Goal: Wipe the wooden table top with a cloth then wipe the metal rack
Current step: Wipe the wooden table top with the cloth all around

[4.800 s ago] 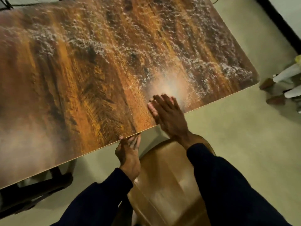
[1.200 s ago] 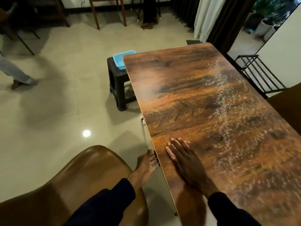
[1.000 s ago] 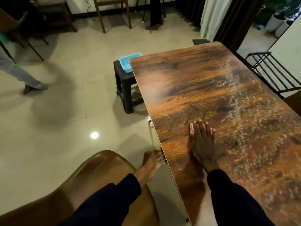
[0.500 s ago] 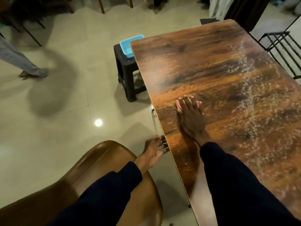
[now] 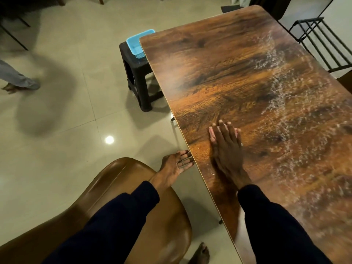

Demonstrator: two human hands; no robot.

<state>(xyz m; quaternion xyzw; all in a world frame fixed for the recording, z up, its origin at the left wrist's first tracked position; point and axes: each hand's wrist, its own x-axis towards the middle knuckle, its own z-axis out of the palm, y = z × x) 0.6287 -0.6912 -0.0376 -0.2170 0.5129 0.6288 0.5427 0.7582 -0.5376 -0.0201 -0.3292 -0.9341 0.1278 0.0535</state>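
Observation:
The wooden table top (image 5: 247, 77) runs from the lower right up to the far middle, with pale streaks of residue along its right half. My right hand (image 5: 226, 147) lies flat on it near the left edge. It presses down a thin pale pink cloth (image 5: 210, 130), of which only small edges show beside the fingers. My left hand (image 5: 178, 164) is below the table's left edge, fingers spread, with the tips touching the rim. The black metal rack (image 5: 320, 40) stands beyond the table's far right side, partly cut off by the frame.
A brown chair (image 5: 133, 206) sits under my left arm. A black stool (image 5: 139, 79) carrying a blue basket (image 5: 138, 42) stands at the table's far left corner. Another person's leg (image 5: 17, 80) is at the left. My bare foot (image 5: 200, 254) is on the tiled floor.
My right hand has slid the cloth along the table top near its left edge, a little forward and back. My left hand stays at the rim. The view has tilted downward.

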